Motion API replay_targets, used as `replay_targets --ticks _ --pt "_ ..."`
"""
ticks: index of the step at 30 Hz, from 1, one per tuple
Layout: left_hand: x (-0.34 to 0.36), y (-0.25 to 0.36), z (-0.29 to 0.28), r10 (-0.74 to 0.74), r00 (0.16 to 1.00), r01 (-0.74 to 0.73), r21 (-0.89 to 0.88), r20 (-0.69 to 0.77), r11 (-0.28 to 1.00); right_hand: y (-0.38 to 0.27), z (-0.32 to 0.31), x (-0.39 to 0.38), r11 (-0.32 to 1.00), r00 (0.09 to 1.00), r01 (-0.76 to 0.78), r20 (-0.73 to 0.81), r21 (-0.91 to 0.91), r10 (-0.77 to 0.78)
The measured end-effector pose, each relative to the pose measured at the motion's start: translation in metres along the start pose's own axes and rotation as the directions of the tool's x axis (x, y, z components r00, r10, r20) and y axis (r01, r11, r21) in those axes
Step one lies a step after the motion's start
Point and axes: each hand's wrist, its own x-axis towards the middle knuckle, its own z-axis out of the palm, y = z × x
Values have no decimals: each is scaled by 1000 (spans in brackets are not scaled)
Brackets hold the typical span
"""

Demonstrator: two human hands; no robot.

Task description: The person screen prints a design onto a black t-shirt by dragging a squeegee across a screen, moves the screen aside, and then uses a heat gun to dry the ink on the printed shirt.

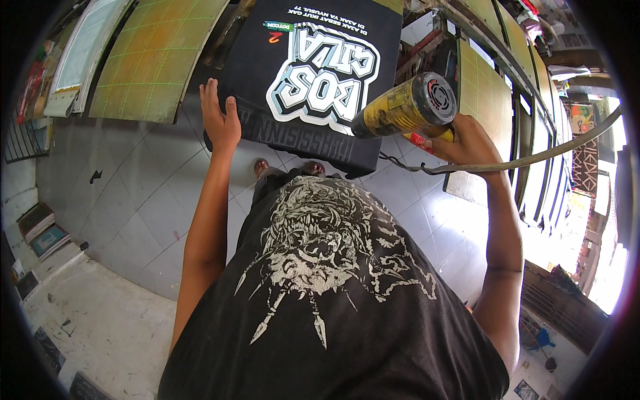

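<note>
A black T-shirt (pixel 248 70) lies stretched flat over a board in front of me. It bears a large white print (pixel 327 87) of block letters, a small green and red mark, and a fainter dark band along its near edge. My right hand (pixel 472 145) is wrapped round the handle of a worn yellow and black heat gun (pixel 400 110). The gun's nozzle points left, over the right side of the print. At the shirt's near left edge is my left hand (pixel 221 123), fingers stretched out and holding nothing; whether it touches the cloth I cannot tell.
The gun's thick cord (pixel 560 152) crosses my right wrist and runs off to the right. Yellow-green boards with grid lines stand on the left (pixel 150 57) and right (pixel 483 93). Below lies grey tiled floor (pixel 133 193); books (pixel 43 230) sit at the far left.
</note>
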Motion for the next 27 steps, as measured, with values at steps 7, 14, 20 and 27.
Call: replay_targets --ticks 7,14,20,27 --pt "0 1 0 -7 1000 7 10 4 1000 8 -5 7 999 999 -26 -38 -26 25" --pt "1 0 1 -6 1000 6 32 -7 999 21 -11 28 997 988 2 -153 -73 -13" --pt "1 3 2 -18 1000 18 9 -14 1000 31 -15 42 998 986 -5 -169 -61 -5" --pt "1 4 3 -23 1000 24 26 -19 999 44 -23 58 994 979 66 -189 -92 -82"
